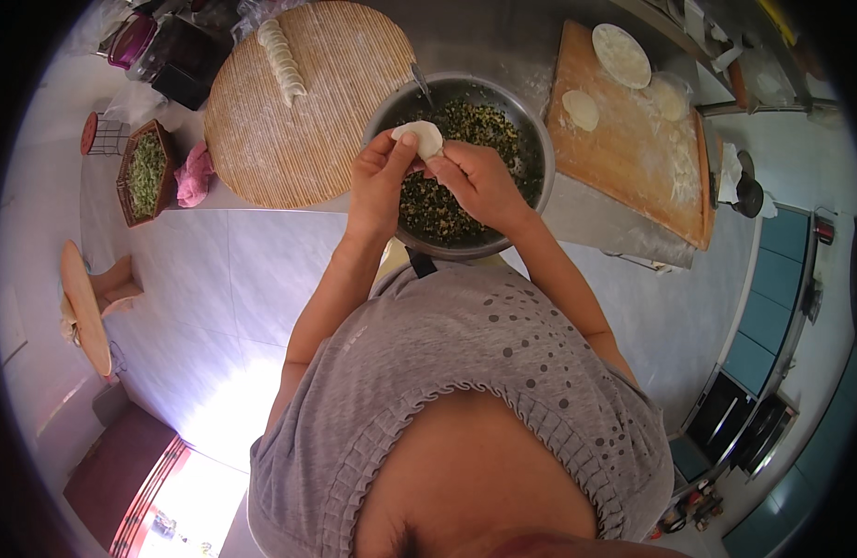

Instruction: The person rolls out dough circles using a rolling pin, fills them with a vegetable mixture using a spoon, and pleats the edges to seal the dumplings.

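Observation:
Both of my hands meet over a steel mixing bowl point(548, 164) of chopped green and yellow filling point(439, 209). Between them is a pale dough wrapper point(426, 138), seemingly folded into a dumpling; any filling inside is hidden. My left hand point(381, 178) grips one side, thumb lying on the dough. At the other edge, my right hand point(480, 181) pinches the dough between thumb and fingers. The handle of a metal utensil point(421, 82) leans on the bowl's far rim. Left of the bowl, a row of shaped dumplings point(282, 63) lies on a round, floured slatted mat point(261, 146).
On the right is a floured wooden board point(609, 164) with stacked wrappers point(580, 110), a white plate of flour point(621, 56) and a rolling pin point(702, 174). A pink cloth point(194, 176) and a basket of greens point(147, 174) sit at the left counter edge.

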`<state>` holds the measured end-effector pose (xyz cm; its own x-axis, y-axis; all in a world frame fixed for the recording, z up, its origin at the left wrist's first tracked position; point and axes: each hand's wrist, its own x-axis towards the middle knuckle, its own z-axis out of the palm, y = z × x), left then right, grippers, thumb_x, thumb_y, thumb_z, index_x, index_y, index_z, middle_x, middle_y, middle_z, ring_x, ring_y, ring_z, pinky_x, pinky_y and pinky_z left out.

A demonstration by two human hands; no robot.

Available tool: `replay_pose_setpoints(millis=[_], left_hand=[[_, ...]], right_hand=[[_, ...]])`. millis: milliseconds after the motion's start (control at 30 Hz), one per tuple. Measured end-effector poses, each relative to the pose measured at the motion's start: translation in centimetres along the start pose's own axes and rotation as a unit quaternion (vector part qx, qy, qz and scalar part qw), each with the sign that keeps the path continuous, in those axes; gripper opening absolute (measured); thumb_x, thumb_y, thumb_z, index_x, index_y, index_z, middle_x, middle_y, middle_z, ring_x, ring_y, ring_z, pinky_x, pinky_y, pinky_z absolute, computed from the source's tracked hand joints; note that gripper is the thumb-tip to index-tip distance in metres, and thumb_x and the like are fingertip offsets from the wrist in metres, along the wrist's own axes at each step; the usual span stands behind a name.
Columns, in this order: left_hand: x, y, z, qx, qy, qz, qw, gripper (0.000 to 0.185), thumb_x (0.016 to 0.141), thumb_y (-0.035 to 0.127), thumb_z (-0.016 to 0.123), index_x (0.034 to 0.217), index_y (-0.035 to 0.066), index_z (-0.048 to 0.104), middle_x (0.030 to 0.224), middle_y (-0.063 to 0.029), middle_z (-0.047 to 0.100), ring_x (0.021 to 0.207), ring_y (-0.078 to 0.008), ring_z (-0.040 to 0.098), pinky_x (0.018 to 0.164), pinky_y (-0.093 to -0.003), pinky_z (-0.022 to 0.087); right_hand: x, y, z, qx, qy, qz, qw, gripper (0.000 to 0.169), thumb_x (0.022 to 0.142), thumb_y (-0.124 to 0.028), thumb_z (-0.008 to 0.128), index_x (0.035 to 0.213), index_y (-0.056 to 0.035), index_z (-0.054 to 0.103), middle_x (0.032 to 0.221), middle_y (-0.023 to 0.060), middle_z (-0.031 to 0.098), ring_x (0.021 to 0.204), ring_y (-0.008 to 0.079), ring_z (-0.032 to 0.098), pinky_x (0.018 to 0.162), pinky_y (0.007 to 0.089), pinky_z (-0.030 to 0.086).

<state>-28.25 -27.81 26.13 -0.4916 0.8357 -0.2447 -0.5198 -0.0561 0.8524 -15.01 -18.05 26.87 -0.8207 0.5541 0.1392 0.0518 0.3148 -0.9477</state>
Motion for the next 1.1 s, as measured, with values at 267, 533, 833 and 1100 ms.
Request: replay_pose_setpoints(millis=[267, 533, 833, 1100], left_hand=[[-0.1, 0.2, 0.1, -0.002, 0.009, 0.013, 1.0, 0.026, 0.099, 0.021, 0.062, 0.112, -0.001, 0.065, 0.099, -0.0055, 0.071, 0.087, -0.0112, 0.065, 0.081, -0.0258, 0.052], [0.0, 0.0, -0.3, 0.007, -0.017, 0.018, 1.0, 0.027, 0.098, 0.02, 0.064, 0.113, -0.002, 0.065, 0.1, -0.006, 0.071, 0.09, -0.0117, 0.066, 0.084, -0.0262, 0.053], [-0.2, 0.5, 0.1, 0.055, -0.017, 0.04, 0.998, 0.025, 0.098, 0.018, 0.063, 0.114, -0.002, 0.065, 0.103, -0.0059, 0.071, 0.093, -0.0112, 0.065, 0.086, -0.0265, 0.052], [-0.2, 0.9, 0.2, 0.076, -0.015, 0.047, 0.996, 0.025, 0.098, 0.019, 0.064, 0.113, -0.001, 0.066, 0.103, -0.005, 0.071, 0.092, -0.0108, 0.065, 0.086, -0.0259, 0.051]], right_hand=[[0.1, -0.4, -0.8, -0.016, -0.023, 0.012, 1.0, 0.021, 0.094, -0.018, 0.061, 0.083, -0.0004, 0.064, 0.073, 0.0111, 0.063, 0.063, 0.0235, 0.062, 0.058, 0.0349, 0.046], [0.2, 0.3, -0.1, 0.011, 0.032, -0.034, 0.999, 0.022, 0.092, -0.019, 0.065, 0.08, -0.0008, 0.063, 0.067, 0.008, 0.057, 0.057, 0.0176, 0.053, 0.054, 0.0322, 0.042], [0.6, -0.1, -0.7, 0.003, 0.029, -0.029, 0.999, 0.023, 0.092, -0.019, 0.065, 0.078, -0.0001, 0.062, 0.069, 0.0072, 0.059, 0.059, 0.0151, 0.054, 0.056, 0.0309, 0.042], [0.5, 0.0, -1.1, 0.043, 0.009, -0.019, 0.999, 0.021, 0.092, -0.016, 0.064, 0.081, 0.0009, 0.062, 0.069, 0.0069, 0.055, 0.059, 0.0132, 0.05, 0.055, 0.0309, 0.04]])
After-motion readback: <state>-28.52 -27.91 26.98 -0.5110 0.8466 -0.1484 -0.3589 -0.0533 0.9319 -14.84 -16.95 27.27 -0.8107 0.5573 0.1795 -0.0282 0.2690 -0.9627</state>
